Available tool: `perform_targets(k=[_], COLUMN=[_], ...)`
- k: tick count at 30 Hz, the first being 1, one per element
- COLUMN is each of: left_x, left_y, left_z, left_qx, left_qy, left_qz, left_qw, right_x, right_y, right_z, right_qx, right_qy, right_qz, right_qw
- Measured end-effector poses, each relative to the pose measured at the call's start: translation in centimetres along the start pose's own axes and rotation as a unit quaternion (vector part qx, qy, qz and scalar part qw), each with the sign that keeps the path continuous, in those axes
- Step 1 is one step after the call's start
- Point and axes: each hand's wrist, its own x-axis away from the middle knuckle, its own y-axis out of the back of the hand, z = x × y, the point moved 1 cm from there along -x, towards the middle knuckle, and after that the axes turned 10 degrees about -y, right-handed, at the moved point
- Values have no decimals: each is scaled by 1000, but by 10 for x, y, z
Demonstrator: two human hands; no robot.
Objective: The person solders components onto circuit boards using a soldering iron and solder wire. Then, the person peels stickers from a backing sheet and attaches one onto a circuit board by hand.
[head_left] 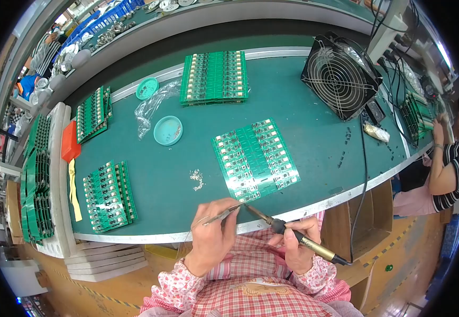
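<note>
A green circuit board panel [255, 158] lies flat near the front edge, with rows of small white and dark parts. My right hand [301, 240] is closed around a soldering iron [317, 248], its tip at the board's near edge. Metal tweezers [221, 215] are pinched in my left hand [211, 235], their points meeting the iron tip at the same spot. A thin wire seems to trail from the left hand. Left of the board is a small heap of tiny pale components [196, 179].
Stacked panels [213, 79] stand at the back; more boards [108, 198] lie at the left. Two turquoise dishes [168, 130] sit beside a crumpled plastic bag [153, 108]. A black fan [338, 79] stands back right. The iron's cord [365, 174] crosses the bench edge. A co-worker [441, 169] is at far right.
</note>
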Motion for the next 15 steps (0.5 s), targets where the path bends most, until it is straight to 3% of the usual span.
perform_targets(k=[7, 14, 15], left_x=[0, 0, 0], left_y=[0, 0, 0], left_z=[1, 0, 0], left_qx=[1, -2, -1], left_qy=[-6, -5, -4], left_qz=[1, 1, 1], left_qw=[1000, 1000, 1000], right_x=[-1, 5, 2], right_y=[-5, -9, -7], right_z=[-3, -18, -17], right_qx=[-33, 65, 111], right_qy=[1, 86, 137], right_qz=[-13, -42, -13], right_qw=[999, 993, 984])
